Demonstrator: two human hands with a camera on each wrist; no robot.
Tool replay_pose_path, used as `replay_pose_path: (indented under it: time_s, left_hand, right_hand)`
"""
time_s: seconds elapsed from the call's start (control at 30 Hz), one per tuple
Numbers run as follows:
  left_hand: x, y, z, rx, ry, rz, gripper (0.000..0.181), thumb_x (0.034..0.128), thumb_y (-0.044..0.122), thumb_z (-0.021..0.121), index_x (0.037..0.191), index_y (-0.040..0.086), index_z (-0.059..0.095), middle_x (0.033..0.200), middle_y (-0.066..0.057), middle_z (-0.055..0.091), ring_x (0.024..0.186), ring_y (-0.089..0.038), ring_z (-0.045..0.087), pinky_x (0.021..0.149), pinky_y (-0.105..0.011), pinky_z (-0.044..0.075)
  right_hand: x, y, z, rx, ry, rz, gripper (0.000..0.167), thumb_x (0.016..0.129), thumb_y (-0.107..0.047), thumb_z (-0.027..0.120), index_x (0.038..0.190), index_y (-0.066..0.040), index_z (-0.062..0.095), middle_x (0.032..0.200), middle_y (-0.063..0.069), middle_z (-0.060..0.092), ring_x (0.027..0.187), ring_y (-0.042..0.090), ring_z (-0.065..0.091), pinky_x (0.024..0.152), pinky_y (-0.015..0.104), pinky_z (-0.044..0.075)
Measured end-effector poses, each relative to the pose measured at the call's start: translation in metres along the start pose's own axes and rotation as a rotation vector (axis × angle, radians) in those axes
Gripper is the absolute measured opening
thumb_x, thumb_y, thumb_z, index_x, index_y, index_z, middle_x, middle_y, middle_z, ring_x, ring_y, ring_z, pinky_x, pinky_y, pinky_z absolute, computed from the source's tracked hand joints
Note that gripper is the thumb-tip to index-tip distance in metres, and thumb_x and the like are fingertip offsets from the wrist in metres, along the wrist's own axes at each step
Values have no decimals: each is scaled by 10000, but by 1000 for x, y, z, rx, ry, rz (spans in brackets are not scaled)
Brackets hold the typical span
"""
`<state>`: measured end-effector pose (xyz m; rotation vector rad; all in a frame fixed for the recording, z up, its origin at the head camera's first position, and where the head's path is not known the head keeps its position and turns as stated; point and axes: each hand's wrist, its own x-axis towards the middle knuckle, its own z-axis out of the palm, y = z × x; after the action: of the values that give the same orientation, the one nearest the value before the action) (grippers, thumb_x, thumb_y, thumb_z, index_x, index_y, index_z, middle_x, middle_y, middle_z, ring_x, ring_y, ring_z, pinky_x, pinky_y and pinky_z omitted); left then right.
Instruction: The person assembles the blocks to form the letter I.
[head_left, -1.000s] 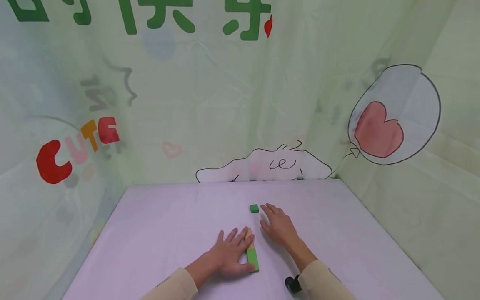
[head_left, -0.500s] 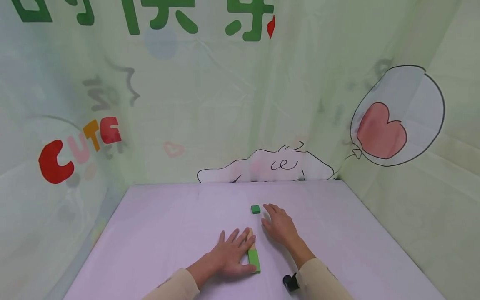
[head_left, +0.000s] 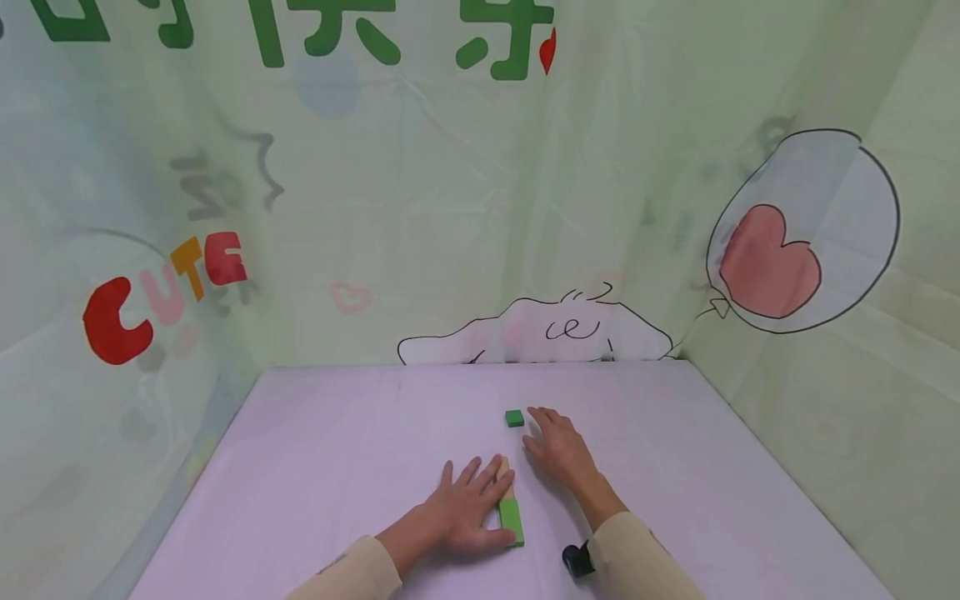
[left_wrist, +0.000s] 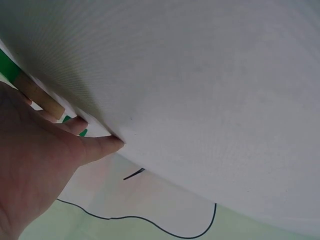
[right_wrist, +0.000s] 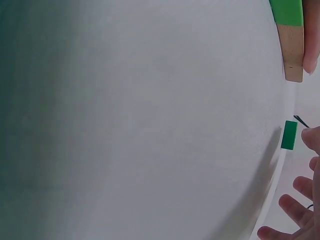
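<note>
A light green block [head_left: 511, 523] and a natural wood block [head_left: 506, 479] lie end to end in a row on the table. My left hand [head_left: 467, 508], fingers spread, rests against the row, its thumb at the near end of the green block and its fingertips by the wood one. Beyond the row sits a small dark green block [head_left: 514, 418]. My right hand [head_left: 561, 448] hovers just right of that block, fingers loosely spread and holding nothing; in the right wrist view the dark green block [right_wrist: 289, 135] stands apart from the fingers.
The pale purple tabletop [head_left: 337, 450] ends at a printed curtain [head_left: 450, 208] behind and at both sides. A black object [head_left: 577, 561], partly hidden, is by my right sleeve.
The head view has shifted slightly, so the scene sits a little further right. Both hands and the blocks otherwise keep nearly the same places.
</note>
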<state>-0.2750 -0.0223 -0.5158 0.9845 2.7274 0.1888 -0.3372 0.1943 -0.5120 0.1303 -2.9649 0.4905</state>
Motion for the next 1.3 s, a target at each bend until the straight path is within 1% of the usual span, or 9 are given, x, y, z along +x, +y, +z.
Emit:
replay_pose_path:
  time_s: [0.23, 0.37, 0.53, 0.67, 0.83, 0.93, 1.07, 1.3]
  left_hand:
    - [-2, -1, 2, 0, 6, 2, 903, 926, 823, 339, 1669, 337, 171, 1758, 30, 108, 1594, -338, 216, 1190, -715, 216]
    - [-3, -1, 1, -13, 2, 6, 901, 930, 812, 352, 1669, 329, 176, 1757, 27, 109, 1595, -344, 212, 1190, -718, 212]
    - [-4, 0, -3, -18, -3, 6, 898, 936, 799, 362, 1670, 317, 179, 1758, 22, 106, 1596, -350, 206, 1191, -720, 205]
    - [-4, 1, -3, -25, 9, 14, 901, 939, 789, 381, 1671, 301, 188, 1757, 10, 114, 1592, -358, 211, 1188, -725, 205]
    - [-3, -1, 0, -25, 29, 22, 898, 939, 785, 392, 1669, 299, 199, 1755, 8, 125, 1590, -359, 218, 1183, -727, 210]
    - [-3, -1, 0, -27, 25, 19, 893, 937, 776, 408, 1667, 305, 202, 1755, 15, 123, 1592, -354, 212, 1185, -725, 207]
    - [-3, -1, -1, -37, 2, 11, 894, 937, 777, 408, 1669, 313, 188, 1757, 24, 107, 1598, -348, 195, 1193, -722, 192]
    - [1, -3, 2, -33, 1, -3, 896, 932, 799, 382, 1669, 333, 176, 1759, 36, 96, 1603, -337, 185, 1204, -709, 183]
  right_hand:
    - [3, -4, 3, 28, -26, 9, 594, 999, -303, 680, 1525, -98, 496, 1555, 195, 485, 1424, 401, 478, 1145, 560, 420]
    - [5, -6, 3, 27, -33, -1, 584, 993, -279, 688, 1511, -81, 509, 1542, 209, 494, 1413, 412, 487, 1137, 559, 428]
    - [8, -7, 4, 22, -22, -14, 577, 988, -275, 700, 1501, -79, 522, 1537, 197, 506, 1405, 397, 501, 1134, 542, 439]
    - [11, -7, 4, 16, -27, -11, 576, 983, -268, 709, 1497, -81, 529, 1538, 196, 505, 1405, 398, 501, 1128, 545, 443]
    - [13, -9, 5, 12, -39, -2, 579, 980, -267, 712, 1497, -80, 531, 1538, 198, 505, 1404, 398, 501, 1123, 547, 446]
    - [15, -8, 8, 11, -40, -2, 576, 983, -271, 706, 1498, -82, 530, 1539, 196, 505, 1405, 394, 501, 1126, 544, 445]
    - [17, -8, 10, 17, -42, -4, 570, 988, -272, 696, 1500, -85, 528, 1543, 194, 502, 1408, 394, 498, 1130, 546, 441]
    - [18, -12, 7, 19, -47, -8, 566, 990, -257, 696, 1499, -78, 527, 1543, 188, 503, 1406, 387, 501, 1133, 540, 440]
